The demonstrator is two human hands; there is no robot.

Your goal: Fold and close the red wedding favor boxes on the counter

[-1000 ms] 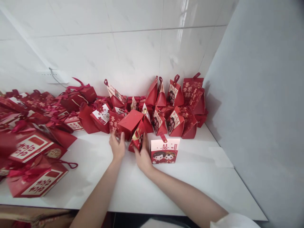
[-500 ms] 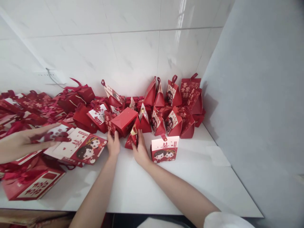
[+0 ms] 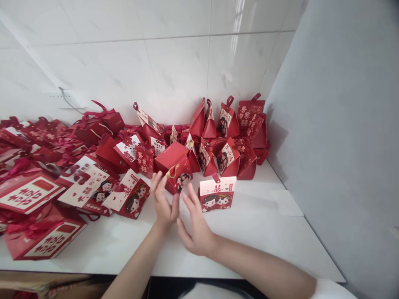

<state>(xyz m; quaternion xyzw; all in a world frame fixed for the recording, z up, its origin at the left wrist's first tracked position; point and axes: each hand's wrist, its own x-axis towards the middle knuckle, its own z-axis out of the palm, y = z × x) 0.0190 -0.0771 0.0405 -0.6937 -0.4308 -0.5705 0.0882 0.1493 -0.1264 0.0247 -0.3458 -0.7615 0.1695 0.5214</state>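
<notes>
My left hand [image 3: 165, 207] is raised with its fingers apart, holding nothing. Close by, my right hand [image 3: 197, 227] is open too, its palm turned inward. Just beyond them stands a small red gift box [image 3: 180, 179] with a gold ribbon loop and a printed couple; my fingertips cover its lower edge, and whether they touch it I cannot tell. To the right, a white-topped red gift box [image 3: 217, 199] with two cartoon faces stands upright. On the left lies a tilted cartoon gift box [image 3: 127, 195], near my left wrist.
Several red triangular boxes [image 3: 229, 160] stand in rows towards the tiled wall [image 3: 177, 74]. Larger ribboned boxes [image 3: 46, 238] pile up at the left. A grey panel [image 3: 336, 124] bounds the white table [image 3: 264, 236] on the right. A cable hangs from the wall socket.
Both my hands have drawn back from the gold-ribboned box, which now shows its printed front. Another person's hand has left the view at the left; the cartoon box there now lies on the table.
</notes>
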